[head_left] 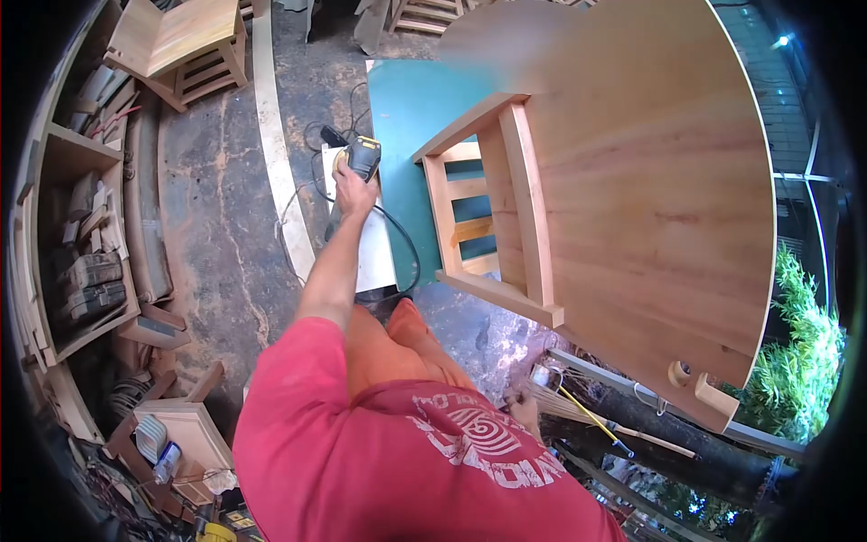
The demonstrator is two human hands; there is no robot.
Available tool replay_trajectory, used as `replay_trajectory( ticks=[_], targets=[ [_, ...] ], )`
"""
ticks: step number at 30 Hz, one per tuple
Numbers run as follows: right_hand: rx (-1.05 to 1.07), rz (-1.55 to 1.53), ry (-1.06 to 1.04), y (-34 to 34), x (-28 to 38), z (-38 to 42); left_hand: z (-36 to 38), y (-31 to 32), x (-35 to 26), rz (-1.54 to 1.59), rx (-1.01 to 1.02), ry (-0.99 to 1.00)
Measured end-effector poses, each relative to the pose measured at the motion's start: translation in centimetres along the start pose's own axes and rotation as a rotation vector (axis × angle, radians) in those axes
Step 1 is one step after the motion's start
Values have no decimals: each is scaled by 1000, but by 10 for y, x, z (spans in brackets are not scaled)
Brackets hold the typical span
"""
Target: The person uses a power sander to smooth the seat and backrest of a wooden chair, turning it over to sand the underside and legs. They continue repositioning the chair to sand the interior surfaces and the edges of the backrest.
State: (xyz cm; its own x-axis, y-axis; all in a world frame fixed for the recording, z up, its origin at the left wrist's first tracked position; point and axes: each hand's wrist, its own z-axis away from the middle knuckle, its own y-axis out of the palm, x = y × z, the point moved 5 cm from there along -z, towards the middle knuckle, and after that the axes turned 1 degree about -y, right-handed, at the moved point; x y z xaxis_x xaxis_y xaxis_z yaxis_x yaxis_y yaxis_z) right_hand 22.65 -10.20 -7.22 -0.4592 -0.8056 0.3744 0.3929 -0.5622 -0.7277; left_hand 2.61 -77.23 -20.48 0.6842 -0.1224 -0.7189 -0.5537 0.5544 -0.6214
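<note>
My left hand [355, 193] is wrapped round a black and yellow electric sander [365, 159], at the end of my outstretched arm. The sander sits over the far end of a narrow white board [376, 257]. Its black cord [413, 242] loops beside my wrist and over the green board [397, 117]. My right hand [524, 412] hangs low by my side, small and partly hidden by my shirt; I cannot tell how its fingers are set. To the right of the sander, a wooden chair [528, 203] with slats and a broad panel rests over the green board.
Another wooden chair [194, 45] stands at the back left. Shelves [86, 144] of wood offcuts and cases line the left side. A long pale plank [271, 126] lies on the stained floor. At lower right are a rail [614, 375] and a yellow-handled tool [587, 411].
</note>
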Motion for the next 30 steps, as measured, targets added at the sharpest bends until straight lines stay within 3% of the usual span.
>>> replay_trajectory(
  ticks=[3, 5, 6, 8, 10, 11, 13, 14, 15, 16, 18, 19, 20, 21, 22, 24, 26, 27, 30],
  targets=[
    [-15, -10, 58, -9, 27, 35, 9, 16, 8, 115, -34, -58],
    [5, -118, 48, 1, -20, 25, 6, 21, 14, 108, -31, -49],
    [25, -219, 33, 5, -17, 28, 3, 22, 18, 100, 21, -50],
    [-36, -119, 44, -1, -12, 28, -6, 18, 21, 94, 68, -39],
    [-48, 43, 132, -11, 0, 23, -13, 19, 27, 69, 247, -101],
    [-66, -106, 87, -18, 6, 20, -14, 17, 30, 23, 257, -79],
    [-64, -161, 124, -34, -44, -28, 0, -1, 19, -29, 280, -66],
    [-167, -75, 22, -53, -40, -46, 11, -12, 13, -28, 288, -59],
    [-306, 1, -220, -88, 29, -29, 21, -22, 7, -2, 268, 5],
    [-477, 169, -417, -109, -36, -91, 34, -32, -1, 23, 254, 73],
    [-783, 175, -477, -170, 59, -75, 63, -51, -7, 53, 196, 117],
    [-807, 147, -444, -213, 44, -156, 77, -56, -10, 73, 209, 133],
    [-747, -504, -607, -230, -13, -197, 90, -59, -14, 93, 220, 144],
    [-967, -212, -468, -259, 109, -137, 108, -62, -21, 253, 239, 115],
    [-902, -392, -480, -280, 185, -108, 130, -69, -36, 416, 253, 77],
    [-867, -437, -580, -317, 241, -146, 175, -84, -86, 549, 255, 82],
    [-918, -275, -757, -345, 297, -190, 218, -91, -136, 725, 365, 155],
    [-862, -291, -748, -356, 325, -206, 238, -92, -162, 743, 364, 275],
    [-696, -199, -815, -369, 397, -271, 262, -59, -199, 881, 477, 149]
  ],
)
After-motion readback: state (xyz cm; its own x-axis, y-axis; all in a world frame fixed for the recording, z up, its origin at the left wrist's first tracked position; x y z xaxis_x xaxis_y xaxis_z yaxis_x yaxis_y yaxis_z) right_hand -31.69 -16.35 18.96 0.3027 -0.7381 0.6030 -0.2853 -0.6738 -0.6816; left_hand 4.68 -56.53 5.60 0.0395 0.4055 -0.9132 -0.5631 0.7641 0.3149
